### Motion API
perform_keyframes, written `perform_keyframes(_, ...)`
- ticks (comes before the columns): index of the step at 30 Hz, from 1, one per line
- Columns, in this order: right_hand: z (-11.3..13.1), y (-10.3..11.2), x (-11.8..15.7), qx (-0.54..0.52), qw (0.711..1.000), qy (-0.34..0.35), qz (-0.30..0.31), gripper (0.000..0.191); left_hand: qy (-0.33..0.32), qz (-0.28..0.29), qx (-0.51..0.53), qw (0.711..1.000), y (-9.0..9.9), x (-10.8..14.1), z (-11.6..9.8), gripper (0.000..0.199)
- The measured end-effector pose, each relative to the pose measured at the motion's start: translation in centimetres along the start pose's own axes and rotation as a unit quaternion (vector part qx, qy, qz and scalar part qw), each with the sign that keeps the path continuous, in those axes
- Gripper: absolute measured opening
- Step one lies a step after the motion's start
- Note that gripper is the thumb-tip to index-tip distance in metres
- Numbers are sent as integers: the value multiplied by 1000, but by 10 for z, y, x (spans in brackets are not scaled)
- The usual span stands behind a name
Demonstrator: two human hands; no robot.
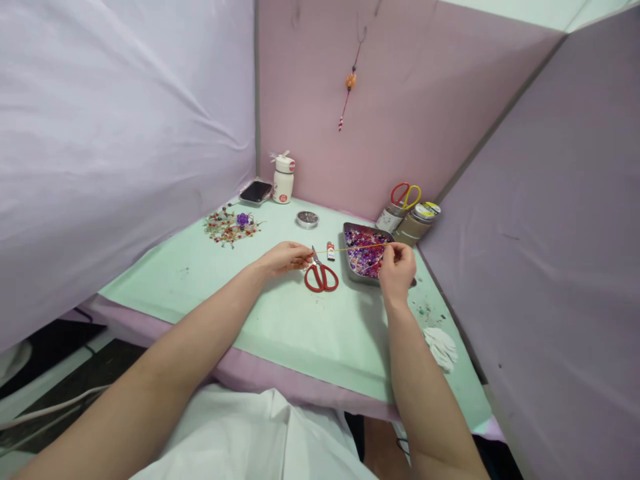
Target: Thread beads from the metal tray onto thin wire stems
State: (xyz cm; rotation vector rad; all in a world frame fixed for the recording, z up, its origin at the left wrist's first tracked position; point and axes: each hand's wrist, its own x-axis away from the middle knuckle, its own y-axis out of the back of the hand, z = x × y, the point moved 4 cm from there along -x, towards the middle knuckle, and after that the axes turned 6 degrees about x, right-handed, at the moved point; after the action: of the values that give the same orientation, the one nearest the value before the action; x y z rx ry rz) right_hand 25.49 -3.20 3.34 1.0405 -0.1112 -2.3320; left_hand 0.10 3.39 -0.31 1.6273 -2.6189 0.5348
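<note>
Yellowish and thin, a cord (pixel 359 247) is stretching between the two hands, its right part passing over a tray of purple and red beads (pixel 361 270). The left hand (pixel 293 257) is pinching one end, fingers nearly closed; the right hand (pixel 399 263) is gripping the other, fingers curled. Red-handled scissors (pixel 321 275) are lying just beside the left hand on the pale green counter (pixel 300 340). A white bottle (pixel 283 180) is standing at the far left.

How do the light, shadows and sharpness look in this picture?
In the head view, light looks soft; a faint shadow lies on the green cloth beside the right hand; a bright patch washes its near right corner; both forearms look stretched toward the bottom edge; tiny beads blur together.
</note>
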Motion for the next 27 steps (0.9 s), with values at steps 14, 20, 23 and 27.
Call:
perform_keyframes(14, -14, 19, -16, -19, 994, -73, -79, 13, 15, 9, 24, 1000, -1, 5, -3, 21)
perform_keyframes(20, -6, 26, -12, -38, 991, -53, -114, 9, 15, 24, 22, 999, -3, 5, -2, 24)
perform_keyframes(23, 12, 31, -5, -31, 988, 28, -146, 8, 11, 62, 19, 998, -6, 4, 0, 26)
perform_keyframes(27, 39, 12, 15, -76, 986, 150, 9, 10, 3, 105, -5, 995, -12, 4, 3, 28)
